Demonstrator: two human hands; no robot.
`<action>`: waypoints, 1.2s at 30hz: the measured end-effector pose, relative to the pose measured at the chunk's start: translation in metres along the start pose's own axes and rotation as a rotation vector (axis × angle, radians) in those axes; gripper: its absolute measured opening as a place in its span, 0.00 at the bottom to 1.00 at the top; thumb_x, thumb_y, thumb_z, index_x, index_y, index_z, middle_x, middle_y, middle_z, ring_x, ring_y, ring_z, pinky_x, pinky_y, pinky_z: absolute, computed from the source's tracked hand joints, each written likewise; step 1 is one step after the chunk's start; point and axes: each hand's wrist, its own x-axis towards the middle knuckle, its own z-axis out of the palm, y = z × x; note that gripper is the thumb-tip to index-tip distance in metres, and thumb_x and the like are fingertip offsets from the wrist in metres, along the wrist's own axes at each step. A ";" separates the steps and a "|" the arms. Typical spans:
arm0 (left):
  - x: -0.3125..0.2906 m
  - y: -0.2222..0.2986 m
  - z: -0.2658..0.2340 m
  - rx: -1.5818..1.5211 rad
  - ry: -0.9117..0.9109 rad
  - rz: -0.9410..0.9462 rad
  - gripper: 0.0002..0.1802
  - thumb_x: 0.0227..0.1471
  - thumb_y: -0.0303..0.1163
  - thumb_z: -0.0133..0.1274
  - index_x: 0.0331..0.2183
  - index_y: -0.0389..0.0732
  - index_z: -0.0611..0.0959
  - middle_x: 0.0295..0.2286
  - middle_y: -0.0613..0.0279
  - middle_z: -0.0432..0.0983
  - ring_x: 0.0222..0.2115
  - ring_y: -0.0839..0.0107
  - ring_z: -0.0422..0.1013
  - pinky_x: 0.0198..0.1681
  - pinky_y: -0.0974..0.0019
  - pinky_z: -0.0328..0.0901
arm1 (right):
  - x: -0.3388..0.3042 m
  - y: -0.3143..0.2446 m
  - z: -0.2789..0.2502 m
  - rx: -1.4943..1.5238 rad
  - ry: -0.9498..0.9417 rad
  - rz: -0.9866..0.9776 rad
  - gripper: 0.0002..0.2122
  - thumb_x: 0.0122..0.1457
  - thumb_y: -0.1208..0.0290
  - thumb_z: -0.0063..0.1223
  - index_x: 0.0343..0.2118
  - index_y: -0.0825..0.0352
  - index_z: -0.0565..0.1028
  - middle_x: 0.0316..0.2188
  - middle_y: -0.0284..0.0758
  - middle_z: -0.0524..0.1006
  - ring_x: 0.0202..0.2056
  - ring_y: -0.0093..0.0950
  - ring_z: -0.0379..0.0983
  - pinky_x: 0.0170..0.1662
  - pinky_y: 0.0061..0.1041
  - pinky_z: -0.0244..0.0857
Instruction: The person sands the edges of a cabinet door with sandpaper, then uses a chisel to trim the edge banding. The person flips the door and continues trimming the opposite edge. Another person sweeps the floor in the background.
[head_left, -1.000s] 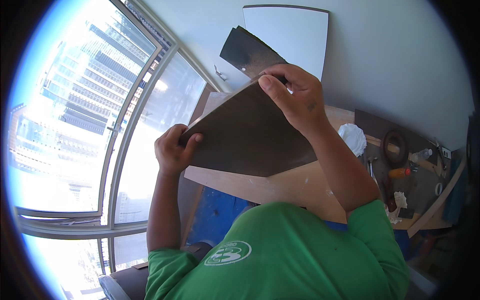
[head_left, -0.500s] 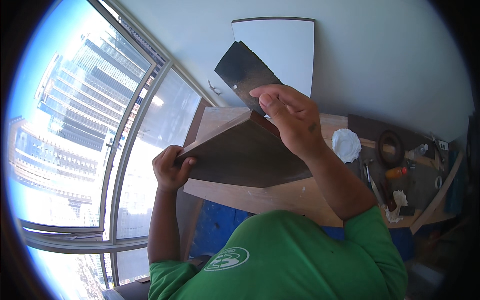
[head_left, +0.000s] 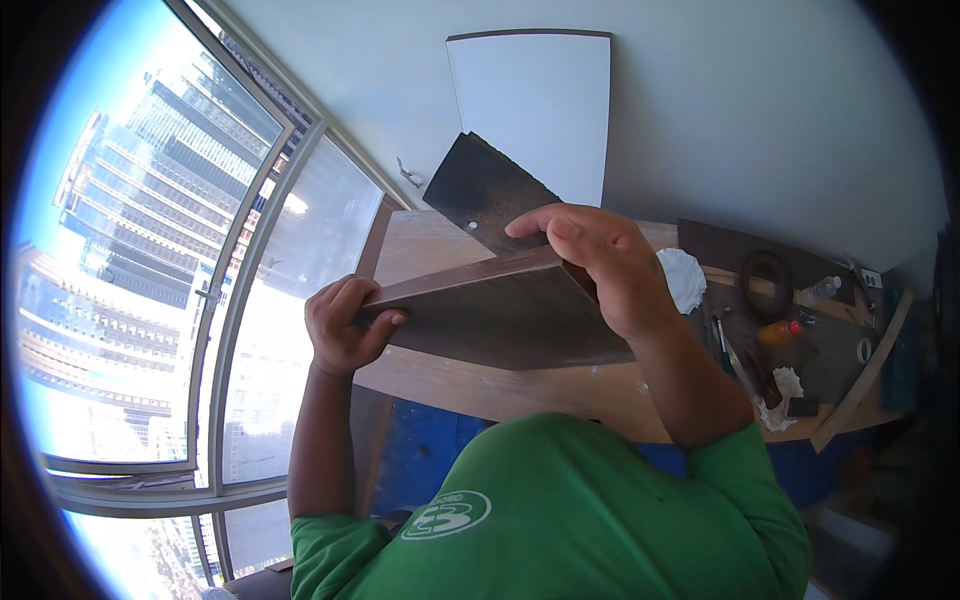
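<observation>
A dark brown wooden board (head_left: 510, 320) is held tilted above the bench, one long narrow edge turned upward. My left hand (head_left: 345, 325) is closed around the board's left corner, thumb on the near face. In my right hand (head_left: 612, 265) is a sheet of black sandpaper (head_left: 478, 185) with brown dust on it, pinched near its lower end. That hand is at the board's far right corner, and the sheet sticks up beyond the edge. Where the paper meets the board is hidden behind the edge and my fingers.
A white panel (head_left: 535, 110) leans against the wall. On the wooden bench (head_left: 440, 378) at right lie a crumpled white cloth (head_left: 684, 280), a brown roll of banding (head_left: 744, 290), an orange-handled tool (head_left: 775, 335), a small clear bottle (head_left: 822, 290) and a curved wood strip (head_left: 865, 372). Windows (head_left: 150, 300) line the left.
My right hand has come down with the sandpaper toward the board's edge. The board has tilted so its long narrow edge shows more; my left hand keeps its grip.
</observation>
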 end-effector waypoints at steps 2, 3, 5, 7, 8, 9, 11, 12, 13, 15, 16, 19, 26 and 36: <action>0.008 0.008 0.007 0.015 -0.009 0.054 0.27 0.46 0.55 0.73 0.26 0.42 0.81 0.19 0.63 0.74 0.19 0.63 0.75 0.24 0.62 0.68 | -0.016 -0.001 -0.012 -0.004 0.030 0.027 0.21 0.74 0.55 0.47 0.49 0.68 0.84 0.31 0.27 0.81 0.33 0.15 0.71 0.41 0.19 0.66; 0.011 0.013 0.010 0.015 -0.007 0.081 0.27 0.46 0.56 0.73 0.25 0.42 0.80 0.18 0.63 0.73 0.18 0.63 0.74 0.23 0.62 0.67 | -0.025 -0.002 -0.020 -0.033 0.045 0.065 0.21 0.75 0.55 0.46 0.49 0.68 0.84 0.30 0.26 0.81 0.33 0.15 0.71 0.41 0.19 0.66; 0.020 0.025 0.018 -0.011 -0.011 0.129 0.28 0.45 0.58 0.73 0.25 0.44 0.80 0.18 0.65 0.73 0.17 0.65 0.73 0.23 0.63 0.67 | -0.044 0.004 -0.027 -0.009 0.123 0.052 0.21 0.75 0.56 0.45 0.48 0.68 0.84 0.30 0.26 0.80 0.31 0.15 0.70 0.40 0.19 0.65; 0.028 0.039 0.023 0.012 -0.045 0.189 0.29 0.44 0.59 0.73 0.24 0.44 0.80 0.17 0.66 0.72 0.17 0.67 0.72 0.22 0.63 0.65 | -0.062 0.015 -0.029 0.077 0.212 -0.037 0.20 0.75 0.57 0.45 0.48 0.70 0.84 0.30 0.29 0.80 0.30 0.17 0.71 0.38 0.19 0.66; 0.032 0.048 0.026 0.015 -0.063 0.220 0.29 0.44 0.59 0.73 0.24 0.44 0.80 0.17 0.67 0.71 0.16 0.67 0.72 0.22 0.64 0.65 | -0.071 0.022 -0.031 0.101 0.294 -0.027 0.20 0.75 0.58 0.45 0.49 0.71 0.83 0.31 0.31 0.81 0.31 0.18 0.73 0.37 0.19 0.68; 0.036 0.057 0.031 0.007 -0.053 0.267 0.30 0.44 0.61 0.73 0.23 0.45 0.79 0.16 0.68 0.70 0.16 0.68 0.70 0.21 0.64 0.63 | -0.084 0.025 -0.038 0.114 0.343 0.007 0.21 0.75 0.59 0.45 0.49 0.74 0.81 0.32 0.35 0.81 0.33 0.22 0.78 0.36 0.21 0.72; 0.040 0.079 0.038 0.016 -0.102 0.303 0.30 0.44 0.61 0.72 0.23 0.45 0.79 0.17 0.68 0.71 0.16 0.68 0.71 0.21 0.64 0.64 | -0.110 0.034 -0.048 0.161 0.465 0.013 0.19 0.74 0.61 0.47 0.50 0.74 0.81 0.35 0.37 0.83 0.33 0.24 0.82 0.34 0.19 0.72; 0.041 0.090 0.040 0.022 -0.126 0.324 0.30 0.44 0.62 0.72 0.23 0.45 0.79 0.17 0.68 0.71 0.17 0.68 0.72 0.21 0.64 0.64 | -0.121 0.039 -0.050 0.194 0.538 -0.017 0.17 0.74 0.62 0.49 0.49 0.72 0.82 0.37 0.36 0.83 0.32 0.23 0.82 0.34 0.16 0.70; 0.043 0.101 0.045 0.012 -0.137 0.340 0.30 0.45 0.62 0.72 0.23 0.45 0.79 0.17 0.68 0.71 0.17 0.67 0.72 0.21 0.63 0.64 | -0.133 0.044 -0.053 0.224 0.588 -0.060 0.15 0.73 0.63 0.52 0.49 0.69 0.83 0.39 0.35 0.83 0.31 0.21 0.81 0.34 0.13 0.67; 0.045 0.122 0.053 0.004 -0.150 0.364 0.30 0.45 0.62 0.71 0.23 0.46 0.78 0.17 0.67 0.71 0.17 0.67 0.72 0.21 0.63 0.64 | -0.158 0.049 -0.064 0.222 0.702 -0.040 0.14 0.72 0.70 0.53 0.54 0.72 0.78 0.42 0.41 0.83 0.36 0.28 0.84 0.39 0.24 0.77; 0.045 0.130 0.056 -0.004 -0.161 0.393 0.30 0.46 0.61 0.71 0.23 0.46 0.78 0.18 0.67 0.71 0.18 0.66 0.72 0.22 0.62 0.64 | -0.169 0.051 -0.067 0.224 0.769 -0.023 0.15 0.71 0.73 0.53 0.57 0.74 0.76 0.43 0.45 0.83 0.38 0.32 0.85 0.41 0.29 0.82; 0.045 0.144 0.061 -0.009 -0.178 0.423 0.27 0.47 0.57 0.72 0.24 0.45 0.78 0.18 0.66 0.72 0.18 0.64 0.72 0.22 0.61 0.64 | -0.197 0.058 -0.068 0.216 0.942 -0.208 0.21 0.70 0.75 0.54 0.64 0.71 0.71 0.46 0.42 0.83 0.39 0.31 0.85 0.39 0.27 0.82; 0.041 0.146 0.058 0.006 -0.143 0.436 0.26 0.50 0.52 0.72 0.24 0.44 0.77 0.19 0.63 0.73 0.18 0.61 0.73 0.22 0.58 0.65 | -0.272 0.057 -0.065 0.056 1.262 -0.123 0.25 0.72 0.70 0.54 0.69 0.70 0.65 0.47 0.39 0.83 0.41 0.32 0.86 0.43 0.30 0.81; 0.027 0.148 0.053 0.056 -0.096 0.460 0.31 0.56 0.61 0.64 0.21 0.46 0.72 0.17 0.63 0.73 0.16 0.62 0.74 0.19 0.59 0.65 | -0.321 0.113 -0.049 -0.036 1.501 -0.020 0.18 0.75 0.62 0.53 0.60 0.69 0.76 0.46 0.31 0.77 0.45 0.23 0.76 0.49 0.28 0.77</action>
